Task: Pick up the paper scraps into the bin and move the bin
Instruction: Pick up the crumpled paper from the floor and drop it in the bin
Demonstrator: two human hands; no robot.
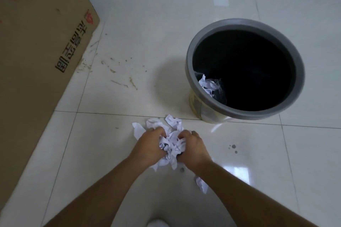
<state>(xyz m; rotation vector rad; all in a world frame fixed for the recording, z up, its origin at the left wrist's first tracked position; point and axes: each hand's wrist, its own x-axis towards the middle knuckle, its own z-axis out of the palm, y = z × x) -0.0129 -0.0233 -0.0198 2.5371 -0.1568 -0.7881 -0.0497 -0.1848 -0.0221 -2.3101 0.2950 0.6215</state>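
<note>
Cardboard box (36, 46), dark printed characters

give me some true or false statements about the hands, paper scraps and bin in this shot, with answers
1. Both hands are gathering one clump of paper scraps on the floor. True: the left hand and right hand press in on it from either side.
2. The bin is lying on its side. False: it stands upright on the tiled floor, mouth open upward.
3. Some paper in the bin shows near its rim. True.
4. The cardboard box is to the right of the bin. False: it is on the left.
5. Every scrap is in the hands. False: a loose scrap lies by the right forearm.
</note>
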